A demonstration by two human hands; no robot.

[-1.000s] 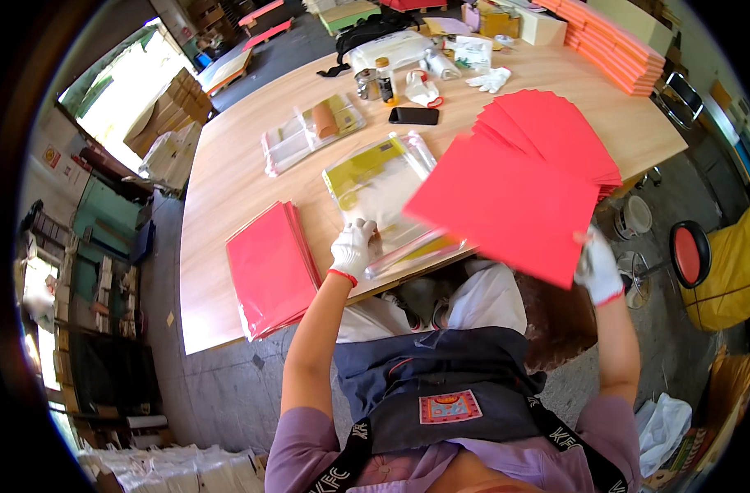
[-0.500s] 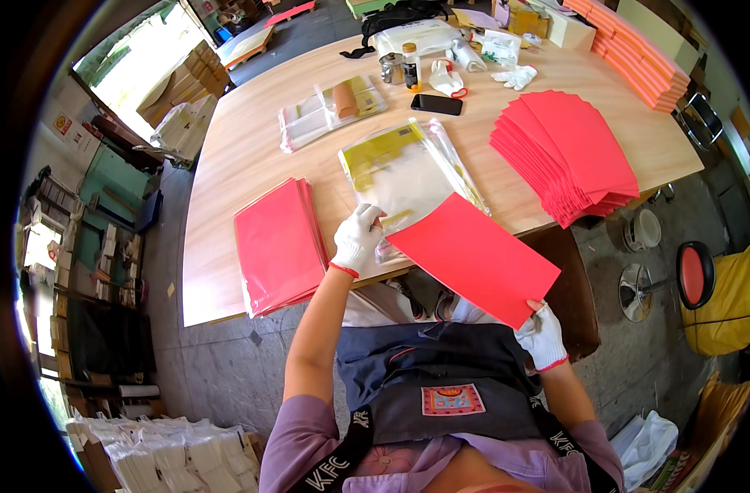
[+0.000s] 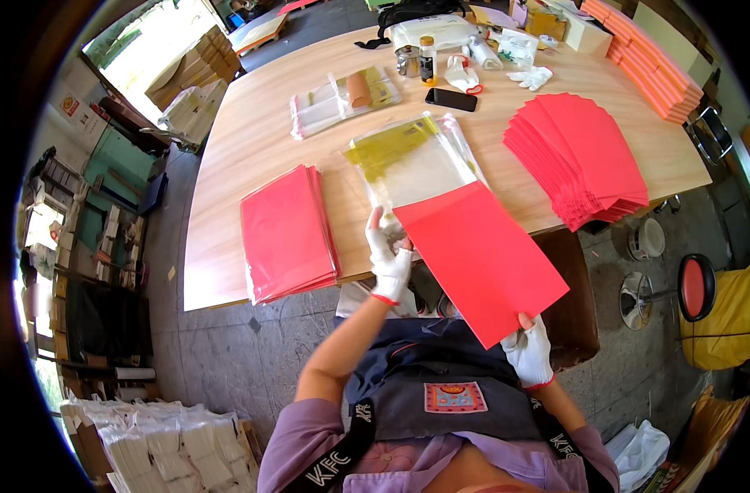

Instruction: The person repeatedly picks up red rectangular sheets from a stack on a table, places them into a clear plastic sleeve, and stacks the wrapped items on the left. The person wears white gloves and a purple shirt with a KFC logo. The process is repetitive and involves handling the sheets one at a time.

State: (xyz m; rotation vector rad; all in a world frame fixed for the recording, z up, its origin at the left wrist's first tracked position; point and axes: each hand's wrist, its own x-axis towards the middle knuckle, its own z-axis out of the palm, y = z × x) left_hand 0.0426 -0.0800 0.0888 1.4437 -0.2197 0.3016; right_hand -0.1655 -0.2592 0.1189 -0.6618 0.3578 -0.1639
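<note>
The red envelope (image 3: pixel 478 261) lies slantwise over the table's near edge, long axis running from the clear plastic sleeve (image 3: pixel 408 160) down toward the person. Its upper end meets the sleeve's mouth — the gloved left hand (image 3: pixel 389 255) pinches there. The gloved right hand (image 3: pixel 529 349) grips the lower corner, farther from the sleeve.

Envelope (image 3: pixel 480 261) before bag (image 3: pixel 408 160) (touching)
</note>
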